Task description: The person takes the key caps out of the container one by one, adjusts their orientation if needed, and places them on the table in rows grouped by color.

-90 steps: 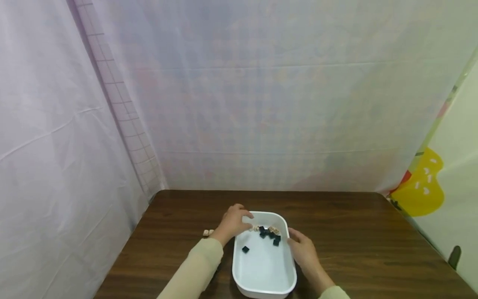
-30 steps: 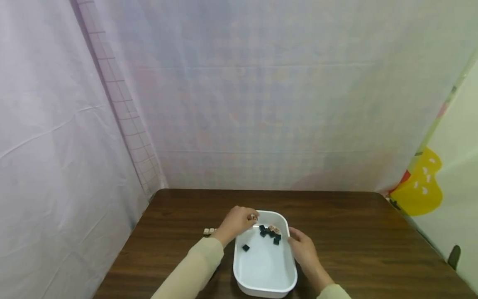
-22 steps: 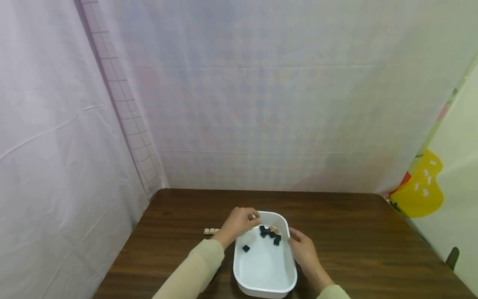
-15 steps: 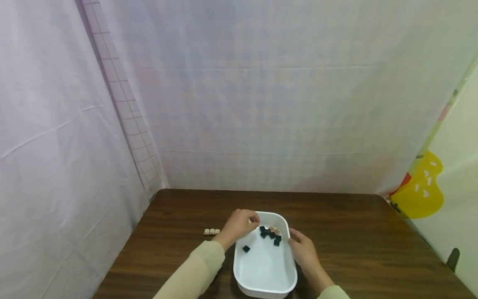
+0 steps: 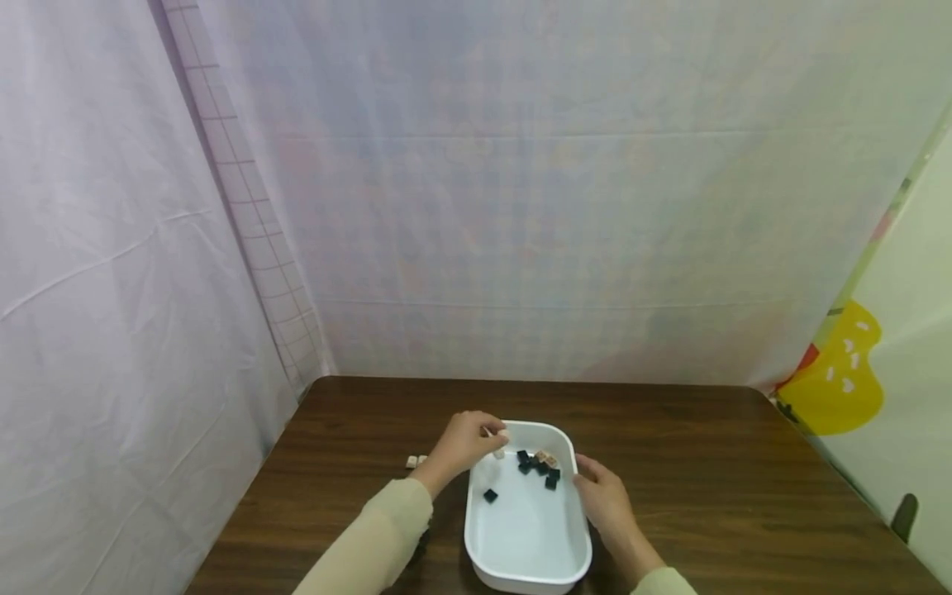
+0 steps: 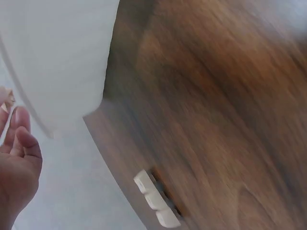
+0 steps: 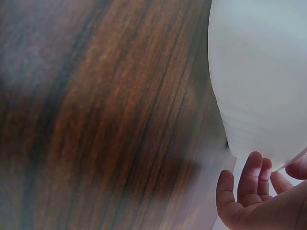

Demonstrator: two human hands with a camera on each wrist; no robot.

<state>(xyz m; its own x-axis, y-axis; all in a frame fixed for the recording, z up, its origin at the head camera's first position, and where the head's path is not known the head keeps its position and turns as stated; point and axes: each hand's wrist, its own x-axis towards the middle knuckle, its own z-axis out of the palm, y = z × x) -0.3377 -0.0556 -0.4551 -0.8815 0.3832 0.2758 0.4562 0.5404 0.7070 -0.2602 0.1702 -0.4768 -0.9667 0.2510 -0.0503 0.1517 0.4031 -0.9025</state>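
My left hand (image 5: pixel 463 446) is at the far left corner of the white plastic tray (image 5: pixel 530 570). Between its thumb and fingers it pinches a small cream keycap (image 6: pixel 6 97); another cream piece (image 5: pixel 499 453) shows just under the fingertips, and whether it is held I cannot tell. My right hand (image 5: pixel 606 500) grips the tray's right wall, thumb at the rim, fingers (image 7: pixel 249 179) against the outside. Inside the tray lie several black keycaps (image 5: pixel 542 468) in a cluster with tan ones (image 5: pixel 546 458), and a lone black keycap (image 5: pixel 490 496) to the left.
Cream keycaps (image 6: pixel 155 199) stand in a short row on the dark wooden table (image 5: pixel 714 479), left of the tray. Something dark (image 5: pixel 422 541), partly hidden, lies beside the left sleeve. White curtains (image 5: pixel 521 248) hang behind the table.
My left hand lifts cream pieces out of the tray, fingers work at them over the far left corner, then the hand shifts slightly left. My right hand stays on the tray.
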